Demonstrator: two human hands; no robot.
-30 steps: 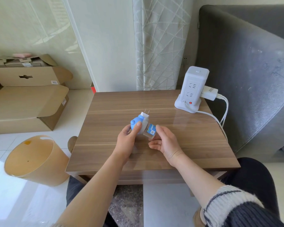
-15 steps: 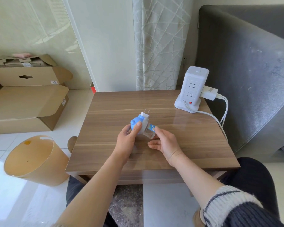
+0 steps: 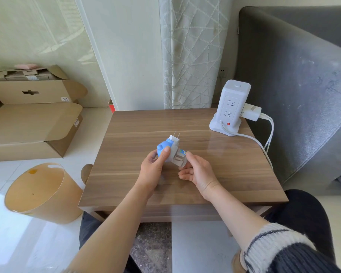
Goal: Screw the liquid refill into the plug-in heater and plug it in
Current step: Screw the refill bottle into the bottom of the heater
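Note:
A blue and white plug-in heater is held above the middle of the wooden table, its two metal prongs pointing up and away from me. My left hand grips its blue body. A clear liquid refill bottle with a blue label sits in the heater's underside, tilted to the right. My right hand holds the bottle with thumb and fingers around its base. A white socket tower stands at the table's far right corner.
A white adapter and white cables hang off the tower's right side. A grey sofa stands right of the table. On the floor to the left stand a beige bin and open cardboard boxes.
The refill bottle has turned in my right hand: its blue label has rotated mostly out of sight, and the bottle sits closer into the heater. My left hand stays put.

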